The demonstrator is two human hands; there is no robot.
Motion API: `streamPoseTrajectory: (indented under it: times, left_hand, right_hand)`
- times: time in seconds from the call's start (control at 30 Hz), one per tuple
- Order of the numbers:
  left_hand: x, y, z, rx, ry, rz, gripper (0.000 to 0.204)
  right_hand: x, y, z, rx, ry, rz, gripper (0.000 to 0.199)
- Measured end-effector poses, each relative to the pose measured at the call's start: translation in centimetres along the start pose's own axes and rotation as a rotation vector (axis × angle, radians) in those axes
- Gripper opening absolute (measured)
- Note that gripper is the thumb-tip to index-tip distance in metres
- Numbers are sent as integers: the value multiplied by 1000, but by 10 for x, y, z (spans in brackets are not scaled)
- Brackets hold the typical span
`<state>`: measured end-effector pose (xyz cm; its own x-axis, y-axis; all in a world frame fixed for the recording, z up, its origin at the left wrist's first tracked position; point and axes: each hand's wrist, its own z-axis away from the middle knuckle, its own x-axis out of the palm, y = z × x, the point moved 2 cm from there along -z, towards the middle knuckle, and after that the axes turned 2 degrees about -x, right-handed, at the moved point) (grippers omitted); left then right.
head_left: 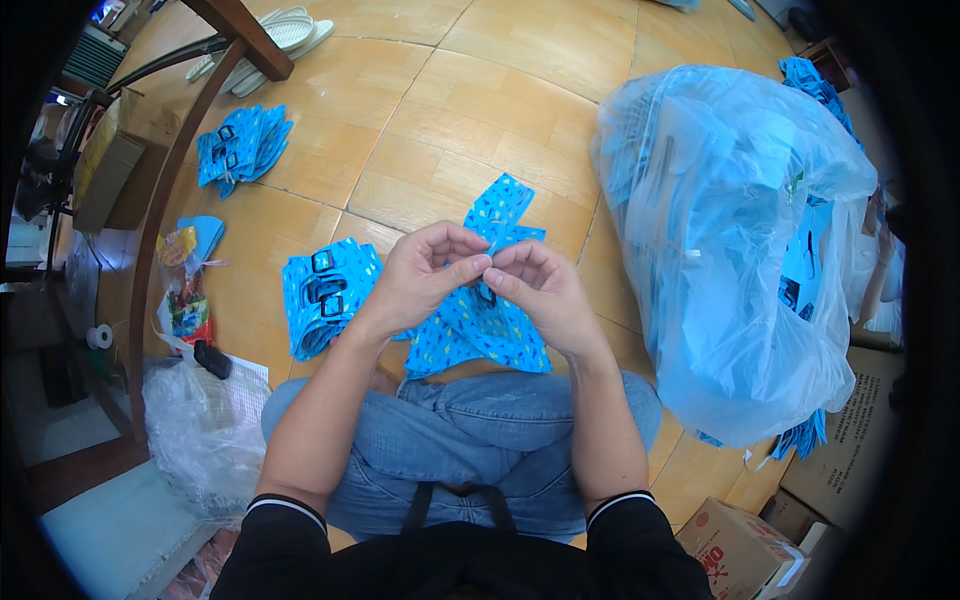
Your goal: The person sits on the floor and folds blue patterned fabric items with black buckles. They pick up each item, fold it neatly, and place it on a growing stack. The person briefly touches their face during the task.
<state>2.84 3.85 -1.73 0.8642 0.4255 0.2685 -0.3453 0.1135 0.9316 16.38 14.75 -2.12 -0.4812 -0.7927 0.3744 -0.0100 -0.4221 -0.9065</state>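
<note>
Forearms (325,425) rise from black, white-edged sleeves (617,512) at the lower edge and angle inward over crossed legs in blue jeans (480,415), so that the 2 hands meet near the middle of the view. The left hand (425,272) comes in with its thumb pointing right and its fingers curled above it. The right hand (548,295) mirrors it, back of the hand turned up, thumb and forefinger pointing left. On each, the thumb and forefinger tips are drawn close in a pinch-like pose, the 2 sets nearly touching; whether they are closed on the cloth or on some small part, I cannot tell.

The blue fabric piece (490,340) is right under the hands, above the floor (470,100) just in front of the legs. It is bright blue with small dark-blue and yellow-green figures; a wide flared part spreads toward the jeans, and a narrower end slants up beyond the fingers. A dark part, half hidden, shows beneath the right thumb.

Just left of the left hand sits a stack of similar pieces (328,325) with black buckles (331,305) on top. A large translucent bag (735,260) bulges with blue contents at right.
</note>
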Motion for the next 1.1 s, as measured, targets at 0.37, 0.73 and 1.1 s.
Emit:
streamPoseTrajectory:
  times: [0.37, 0.73, 1.1]
  left_hand:
    - [-4, -2, -2, -10, 35, 6, 13]
    - [-5, 0, -2, 9, 10, -51, 14]
    - [-4, 1, -1, -31, 23, -16, 16]
  right_hand:
    - [6, -3, 2, -164, 94, 397, 15]
    - [3, 4, 1, -107, 16, 240, 15]
    - [0, 3, 2, -64, 14, 174, 14]
